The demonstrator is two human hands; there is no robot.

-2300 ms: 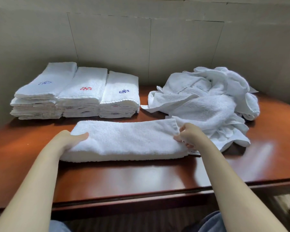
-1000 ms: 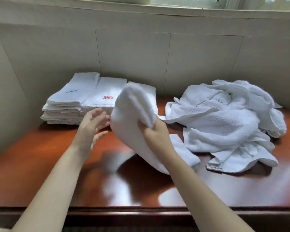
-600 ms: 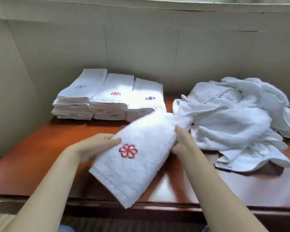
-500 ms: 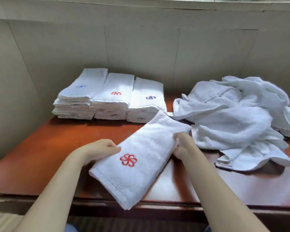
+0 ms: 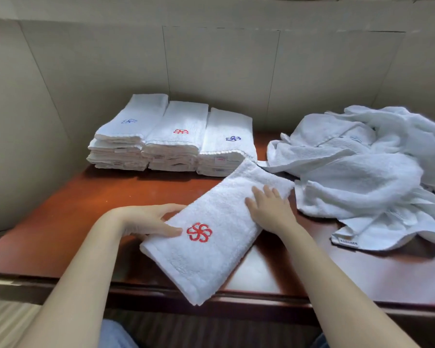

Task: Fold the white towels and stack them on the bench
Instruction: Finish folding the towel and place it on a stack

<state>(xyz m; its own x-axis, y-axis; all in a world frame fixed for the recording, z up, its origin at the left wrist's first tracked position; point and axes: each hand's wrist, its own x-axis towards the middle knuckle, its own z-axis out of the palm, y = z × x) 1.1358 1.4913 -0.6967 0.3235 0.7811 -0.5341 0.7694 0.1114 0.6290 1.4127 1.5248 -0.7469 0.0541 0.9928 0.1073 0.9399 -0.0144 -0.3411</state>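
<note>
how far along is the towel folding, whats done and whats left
Done: three stacks of folded towels sit side by side at the back of the bench. In hand: a folded towel with a red emblem lies diagonally near the front edge; the left hand grips its side, the right hand rests flat on top. It is not yet stacked. Left: a crumpled pile of unfolded towels on the right.
</note>
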